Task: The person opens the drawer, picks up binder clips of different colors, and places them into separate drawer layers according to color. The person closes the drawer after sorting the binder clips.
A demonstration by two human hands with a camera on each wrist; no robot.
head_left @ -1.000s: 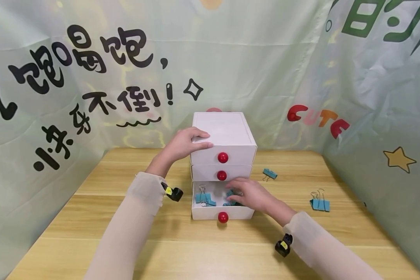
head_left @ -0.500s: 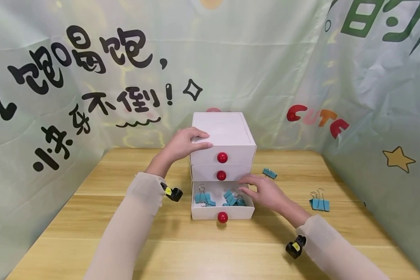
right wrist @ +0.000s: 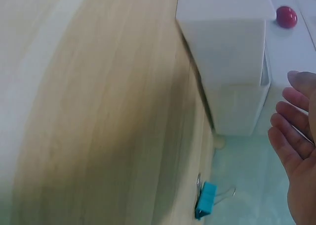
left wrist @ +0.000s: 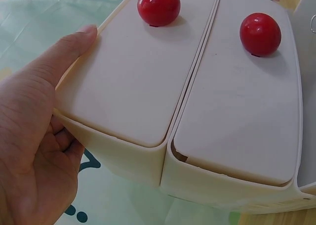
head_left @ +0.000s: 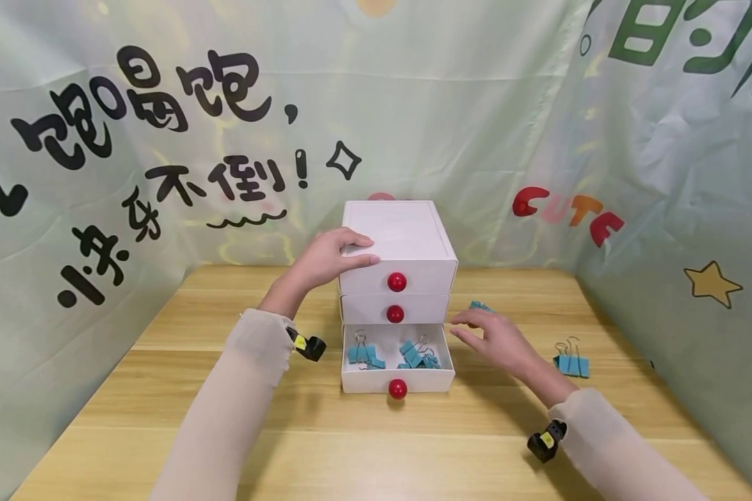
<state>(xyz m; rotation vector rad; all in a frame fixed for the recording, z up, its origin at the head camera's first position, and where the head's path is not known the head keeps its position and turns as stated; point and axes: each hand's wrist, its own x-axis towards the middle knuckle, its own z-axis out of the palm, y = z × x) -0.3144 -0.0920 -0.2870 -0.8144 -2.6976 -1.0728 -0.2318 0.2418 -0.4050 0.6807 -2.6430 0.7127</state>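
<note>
My left hand [head_left: 328, 261] grips the upper left corner of a white drawer box [head_left: 397, 226]; in the left wrist view its thumb lies along the front edge and its other fingers bend behind the corner. The box's bottom drawer [head_left: 397, 380] is pulled out, with several blue binder clips [head_left: 413, 355] in it. To the right of the drawer, my right hand [head_left: 498, 341] hovers with nothing held, fingers loosely bent and apart. Just behind it lies a blue binder clip [head_left: 480, 306], partly hidden by the hand in the head view but plain in the right wrist view.
More blue binder clips [head_left: 572, 365] stand farther right on the wooden table [head_left: 376, 452]. The upper two drawers, with red knobs [head_left: 397, 282], are closed. A printed cloth [head_left: 451, 125] hangs behind the table and along its right side.
My right hand has drawn out of the bottom drawer and moved right, towards the clip behind it. The clips in the drawer have come into view. My left hand stays on the box.
</note>
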